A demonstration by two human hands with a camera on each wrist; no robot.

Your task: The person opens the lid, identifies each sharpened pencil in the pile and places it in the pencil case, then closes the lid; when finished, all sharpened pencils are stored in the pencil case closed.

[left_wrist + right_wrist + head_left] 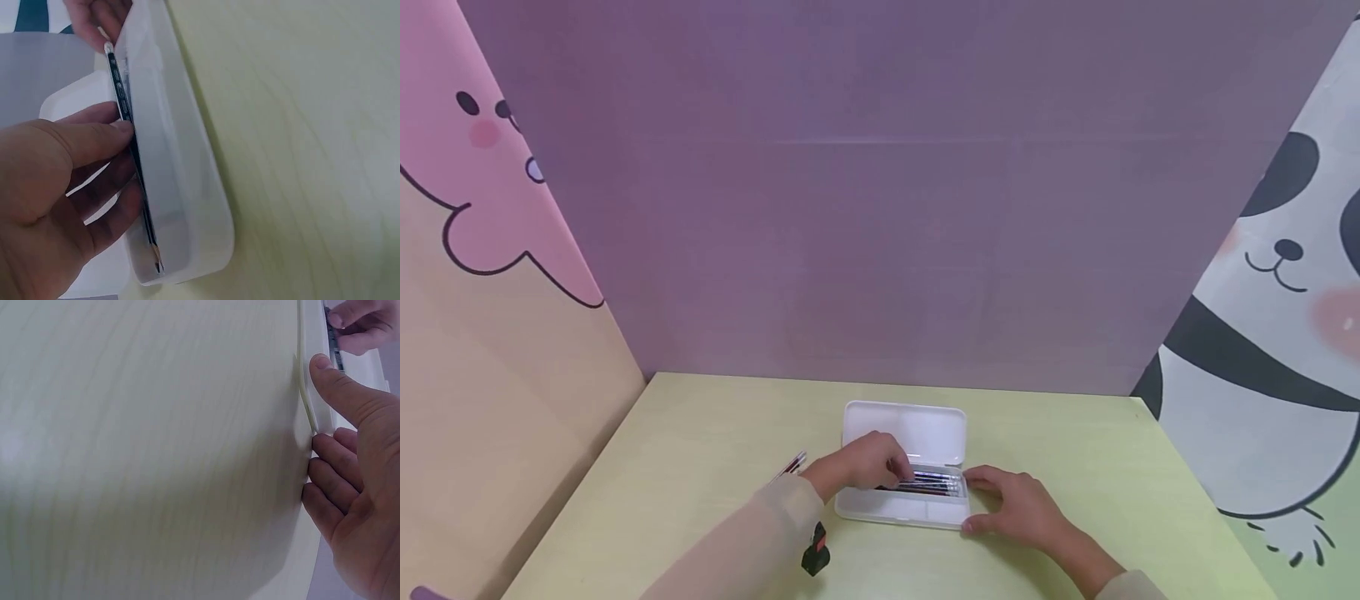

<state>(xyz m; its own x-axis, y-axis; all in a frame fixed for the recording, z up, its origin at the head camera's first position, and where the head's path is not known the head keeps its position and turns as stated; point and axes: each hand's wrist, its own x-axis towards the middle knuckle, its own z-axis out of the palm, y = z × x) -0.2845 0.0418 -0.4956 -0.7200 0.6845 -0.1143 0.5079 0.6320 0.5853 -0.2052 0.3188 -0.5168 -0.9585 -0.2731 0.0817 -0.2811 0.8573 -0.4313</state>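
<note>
A white plastic pencil case [901, 507] lies on the table with its lid [928, 429] raised at the back. Several pencils [938, 485] lie side by side in its rear part. My left hand [872, 461] reaches over the case and pinches a dark pencil [119, 84] between thumb and fingers. That pencil lies along the inside of the case, its sharpened tip toward the left end. At the right end, my right hand [1024, 510] holds the case, thumb by the front corner and fingers against the end wall.
More pencils [792, 463] lie on the pale yellow table [722, 442] left of the case, partly hidden by the left forearm. A small black and red object [816, 552] shows beside the left sleeve. A purple panel [887, 250] stands behind the table.
</note>
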